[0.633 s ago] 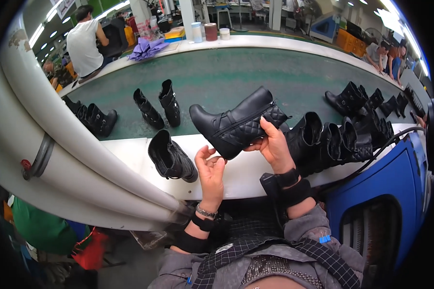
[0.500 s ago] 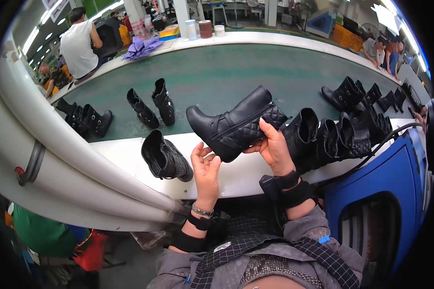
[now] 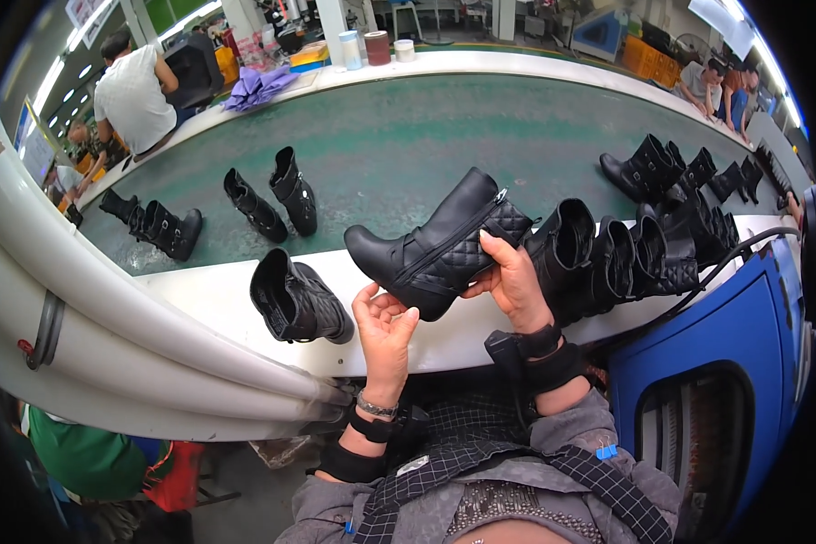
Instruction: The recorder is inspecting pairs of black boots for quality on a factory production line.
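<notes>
A black boot [image 3: 426, 251] with a quilted shaft panel, straps and a side zipper hangs tilted in front of me, toe to the left. My right hand [image 3: 512, 281] grips its quilted back, thumb on the near side and fingers underneath. My left hand [image 3: 385, 326] is at the underside by the heel, its curled fingers against the sole and its thumb apart; the heel hides part of this contact. Left of my hands, another black boot [image 3: 301, 299] stands on the white ledge [image 3: 218, 313], its opening toward me.
More black boots [image 3: 567, 249] stand close on the right. Further pairs [image 3: 272, 199] are on the green conveyor belt [image 3: 381, 136]. A blue machine [image 3: 716, 335] with a black cable borders the right, thick white ducting [image 3: 154, 317] the left. Other people [image 3: 136, 100] sit across the belt.
The held boot has dipped slightly, and its shaft top has shifted left. Both hands keep nearly the same hold. The boots at the left appear a little further left.
</notes>
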{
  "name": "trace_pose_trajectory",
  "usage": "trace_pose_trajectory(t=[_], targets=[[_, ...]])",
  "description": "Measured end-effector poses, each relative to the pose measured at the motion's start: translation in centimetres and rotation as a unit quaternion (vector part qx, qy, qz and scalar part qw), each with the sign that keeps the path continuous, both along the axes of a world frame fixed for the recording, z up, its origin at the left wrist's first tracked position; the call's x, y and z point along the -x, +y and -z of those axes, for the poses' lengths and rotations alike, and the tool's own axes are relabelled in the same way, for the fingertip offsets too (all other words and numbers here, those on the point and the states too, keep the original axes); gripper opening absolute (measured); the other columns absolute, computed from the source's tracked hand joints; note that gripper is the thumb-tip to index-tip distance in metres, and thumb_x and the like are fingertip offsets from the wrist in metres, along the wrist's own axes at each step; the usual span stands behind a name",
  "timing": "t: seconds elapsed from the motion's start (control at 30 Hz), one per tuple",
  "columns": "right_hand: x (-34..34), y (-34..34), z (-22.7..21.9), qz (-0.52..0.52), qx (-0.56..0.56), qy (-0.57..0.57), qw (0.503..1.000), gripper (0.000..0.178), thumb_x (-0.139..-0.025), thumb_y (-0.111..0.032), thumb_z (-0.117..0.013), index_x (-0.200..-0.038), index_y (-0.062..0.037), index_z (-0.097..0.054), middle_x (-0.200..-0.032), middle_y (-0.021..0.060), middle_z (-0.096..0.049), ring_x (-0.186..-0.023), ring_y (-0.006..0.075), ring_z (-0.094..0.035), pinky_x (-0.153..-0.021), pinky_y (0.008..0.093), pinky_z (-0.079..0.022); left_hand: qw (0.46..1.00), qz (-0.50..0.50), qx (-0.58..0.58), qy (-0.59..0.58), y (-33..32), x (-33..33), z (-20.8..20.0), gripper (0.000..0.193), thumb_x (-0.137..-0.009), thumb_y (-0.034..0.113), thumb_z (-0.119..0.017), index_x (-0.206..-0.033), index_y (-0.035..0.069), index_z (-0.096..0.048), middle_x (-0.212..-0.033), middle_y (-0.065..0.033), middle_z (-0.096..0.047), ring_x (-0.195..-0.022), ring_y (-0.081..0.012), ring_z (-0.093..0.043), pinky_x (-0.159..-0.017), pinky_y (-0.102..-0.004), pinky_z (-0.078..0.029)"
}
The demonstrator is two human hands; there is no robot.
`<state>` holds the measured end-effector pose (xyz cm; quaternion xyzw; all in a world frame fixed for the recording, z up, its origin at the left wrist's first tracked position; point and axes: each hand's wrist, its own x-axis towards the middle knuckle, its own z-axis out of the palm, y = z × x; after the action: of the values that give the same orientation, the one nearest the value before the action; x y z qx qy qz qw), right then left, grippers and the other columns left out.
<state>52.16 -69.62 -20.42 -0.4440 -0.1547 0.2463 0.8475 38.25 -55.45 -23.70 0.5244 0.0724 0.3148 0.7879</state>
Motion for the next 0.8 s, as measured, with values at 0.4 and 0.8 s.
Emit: trace_pose_trajectory(t=[0.4, 0.8], targets=[[4.3, -0.8, -1.8, 0.077, 0.077, -0.17, 0.979, 0.029, -0.082, -0.015, -0.07, -0.107, -0.0007, -0.065, -0.091, 0.005, -0.067, -0.081, 0.0158, -0.067, -0.063, 0.0266, -0.055, 0.994, 0.066, 0.086, 0.016, 0.8, -0.6, 1.6, 0.046, -0.095, 0.024, -0.053, -0.131, 0.004, -0.034, -0.116, -0.0116, -0.053, -0.103, -0.0193, -0.055, -0.088, -0.033, -0.047], [12.4, 0.1, 3.5, 0.1, 0.127, -0.641, 0.75, 0.012, -0.066, -0.008, -0.072, -0.073, -0.0034, -0.064, -0.111, 0.0096, -0.067, -0.114, 0.034, -0.06, -0.098, 0.0458, -0.048, 0.85, 0.358, 0.385, -0.031, 1.7, 0.4, 1.5, 0.097, -0.081, 0.06, -0.06, -0.147, 0.002, -0.02, -0.137, -0.0237, -0.044, -0.122, -0.0348, -0.049, -0.11, -0.0498, -0.033]])
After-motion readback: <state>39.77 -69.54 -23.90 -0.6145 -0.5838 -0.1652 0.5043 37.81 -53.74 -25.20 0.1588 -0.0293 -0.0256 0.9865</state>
